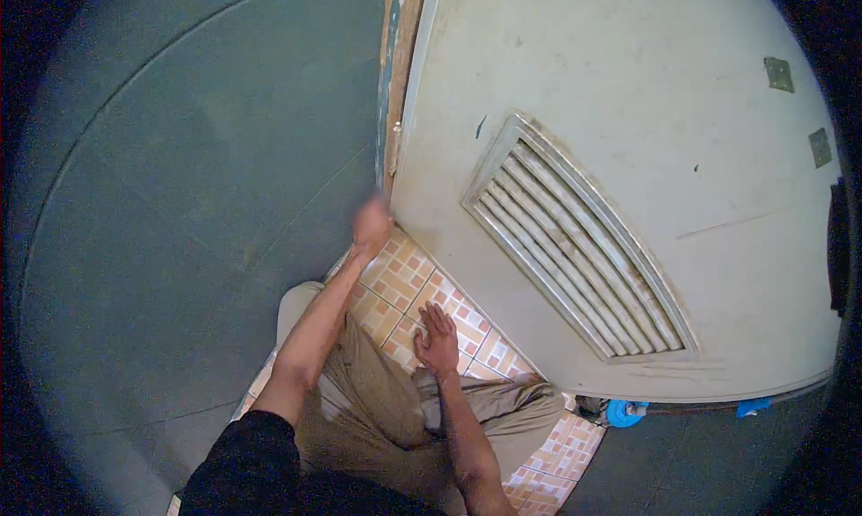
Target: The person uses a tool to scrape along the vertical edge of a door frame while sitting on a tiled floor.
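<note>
Stretched out ahead, my left hand [371,229] is at the foot of the worn wooden door frame [392,94], beside the lower corner of the pale door [458,157]. Blur smears its fingers, so whether anything is in them cannot be made out. My right hand [437,339] rests palm down on the tiled floor [404,278], between my folded legs and the bottom edge of the door. Its fingers are extended and it holds nothing.
A slatted vent [584,246] is set into the lower door. Dark grey surface [197,202] spreads along my left. At the right, a round blue object [626,413] lies against the door's bottom edge. My crossed legs [368,399] fill the near middle.
</note>
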A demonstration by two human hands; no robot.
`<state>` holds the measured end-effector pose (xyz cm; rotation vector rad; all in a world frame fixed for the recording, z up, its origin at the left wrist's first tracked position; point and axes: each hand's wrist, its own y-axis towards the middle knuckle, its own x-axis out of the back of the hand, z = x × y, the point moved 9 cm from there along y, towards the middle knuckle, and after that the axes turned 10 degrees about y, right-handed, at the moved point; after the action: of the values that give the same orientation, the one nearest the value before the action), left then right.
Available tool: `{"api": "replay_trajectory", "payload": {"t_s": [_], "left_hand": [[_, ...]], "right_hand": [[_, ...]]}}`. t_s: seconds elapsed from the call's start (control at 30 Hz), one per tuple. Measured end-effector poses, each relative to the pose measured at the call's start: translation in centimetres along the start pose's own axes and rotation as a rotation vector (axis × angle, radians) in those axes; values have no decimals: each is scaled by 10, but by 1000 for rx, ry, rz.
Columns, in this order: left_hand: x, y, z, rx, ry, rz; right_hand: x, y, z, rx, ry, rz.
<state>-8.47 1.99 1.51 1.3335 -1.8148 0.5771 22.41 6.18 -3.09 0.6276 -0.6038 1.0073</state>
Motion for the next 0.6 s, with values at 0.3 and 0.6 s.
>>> {"api": "replay_trajectory", "payload": {"t_s": [0.3,0.6], "left_hand": [[19,5,-18,12,-58,-111],[-6,-1,2,-3,-14,-20]], "right_hand": [[-2,-2,-4,1,-11,12],[3,1,4,-9,-6,-1]]}}
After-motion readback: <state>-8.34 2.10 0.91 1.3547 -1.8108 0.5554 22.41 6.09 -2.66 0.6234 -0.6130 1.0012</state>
